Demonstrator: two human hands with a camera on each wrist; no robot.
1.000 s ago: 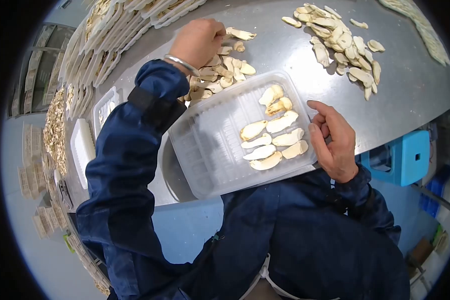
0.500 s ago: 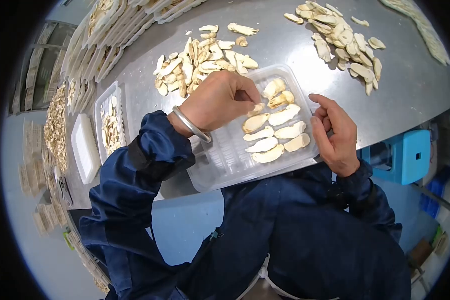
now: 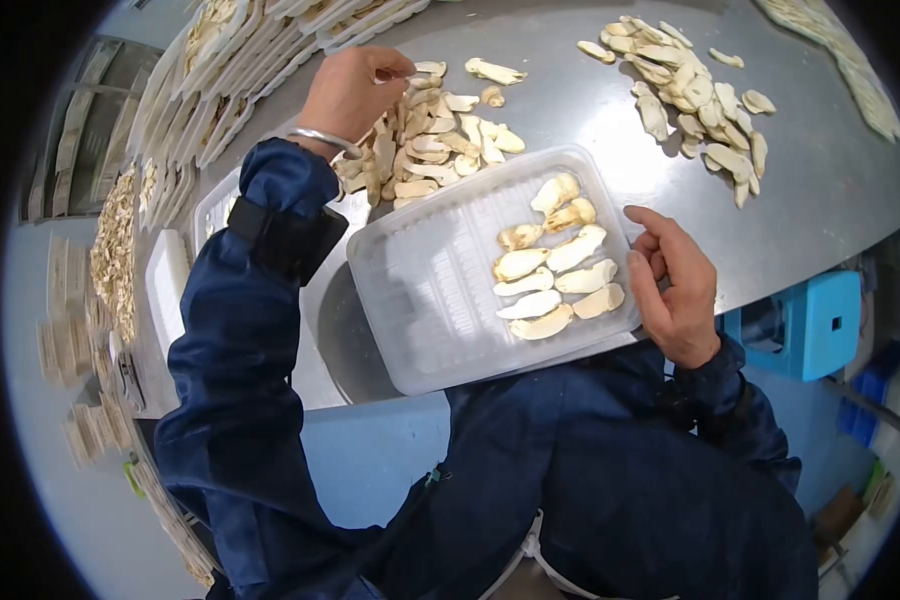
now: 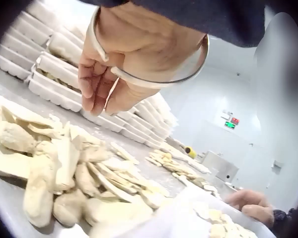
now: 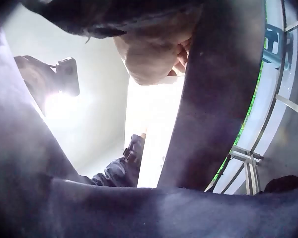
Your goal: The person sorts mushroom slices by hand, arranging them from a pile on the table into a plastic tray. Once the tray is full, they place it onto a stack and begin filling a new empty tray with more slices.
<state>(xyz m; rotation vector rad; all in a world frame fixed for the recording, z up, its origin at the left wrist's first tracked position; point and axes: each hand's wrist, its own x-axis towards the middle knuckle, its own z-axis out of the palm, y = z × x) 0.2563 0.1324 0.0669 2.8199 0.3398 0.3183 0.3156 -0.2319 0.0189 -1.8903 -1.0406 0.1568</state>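
Observation:
My left hand [image 3: 355, 100], with a silver bangle at the wrist, hovers over the upper left of a heap of pale mushroom slices [image 3: 435, 145]. In the left wrist view its fingers [image 4: 89, 87] hang loosely bent, and nothing shows between them and the thumb. A clear plastic tray [image 3: 400, 300] lies at the front edge of the table, tilted across it. Two columns of mushroom slices [image 3: 575, 250] lie in its right part. At the tray's right rim rests my right hand [image 3: 680, 290], thumb by the rim, index finger extended, other fingers bent.
A second heap of mushroom slices [image 3: 700, 95] lies at the back right of the metal table [image 3: 540, 100]. Stacked white trays [image 3: 230, 90] with slices stand at the back left. A white tray [image 3: 167, 290] lies left of my forearm; a blue stool [image 3: 820, 320] stands below right.
My left hand went from the heap to the tray, set a small mushroom piece down atop the left column, and moved back over the heap. My right hand stayed by the rim.

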